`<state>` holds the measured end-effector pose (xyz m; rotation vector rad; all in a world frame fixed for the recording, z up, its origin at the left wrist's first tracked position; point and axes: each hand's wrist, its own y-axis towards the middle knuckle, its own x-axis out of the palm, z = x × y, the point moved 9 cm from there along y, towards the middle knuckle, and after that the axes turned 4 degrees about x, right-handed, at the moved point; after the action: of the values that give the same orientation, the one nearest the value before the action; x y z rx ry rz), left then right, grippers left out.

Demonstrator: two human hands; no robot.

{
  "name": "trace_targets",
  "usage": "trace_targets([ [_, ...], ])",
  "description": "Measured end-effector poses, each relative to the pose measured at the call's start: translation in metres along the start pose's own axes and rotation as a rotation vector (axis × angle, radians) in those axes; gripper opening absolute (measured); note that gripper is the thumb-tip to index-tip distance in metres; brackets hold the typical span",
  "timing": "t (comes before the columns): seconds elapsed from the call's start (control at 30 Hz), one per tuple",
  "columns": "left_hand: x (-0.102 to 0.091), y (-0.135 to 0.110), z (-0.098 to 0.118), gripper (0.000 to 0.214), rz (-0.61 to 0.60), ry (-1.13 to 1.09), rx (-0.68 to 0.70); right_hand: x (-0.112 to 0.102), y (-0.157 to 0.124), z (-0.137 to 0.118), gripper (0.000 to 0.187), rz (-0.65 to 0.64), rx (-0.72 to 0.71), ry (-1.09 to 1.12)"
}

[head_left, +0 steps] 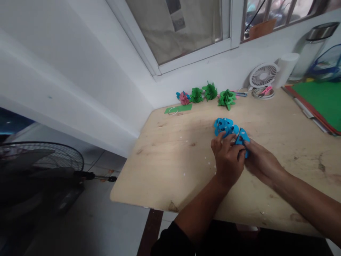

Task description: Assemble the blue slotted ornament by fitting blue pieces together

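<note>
A folded blue paper cut-out [242, 136] with small white patches is pinched between my two hands over the table. My left hand [228, 154] is closed, its thumb and forefinger on the near left side of the piece. From the right, my right hand [259, 158] grips the same piece, thumb at its edge and the other fingers mostly hidden. Just beyond my left fingertips lies a cluster of blue paper cut-outs [223, 125], also with white patches. Whether my left fingers touch that cluster I cannot tell.
Several green paper figures [210, 91] and a pink and blue one [183, 97] stand along the wall. A green paper strip [183, 108] lies near them. At the back right are a small white fan [263, 75], a clear bottle [310, 53] and green sheets [323, 101].
</note>
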<state>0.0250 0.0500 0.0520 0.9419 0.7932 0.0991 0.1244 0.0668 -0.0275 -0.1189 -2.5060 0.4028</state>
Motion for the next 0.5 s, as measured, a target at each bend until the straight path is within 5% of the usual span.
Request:
trace_targets([
  [0.5, 0.0035, 0.0006, -0.0065, 0.005, -0.040, -0.050, -0.012, 0.0064, -0.0019, -0.0002, 0.030, -0.010, -0.026, 0.035],
])
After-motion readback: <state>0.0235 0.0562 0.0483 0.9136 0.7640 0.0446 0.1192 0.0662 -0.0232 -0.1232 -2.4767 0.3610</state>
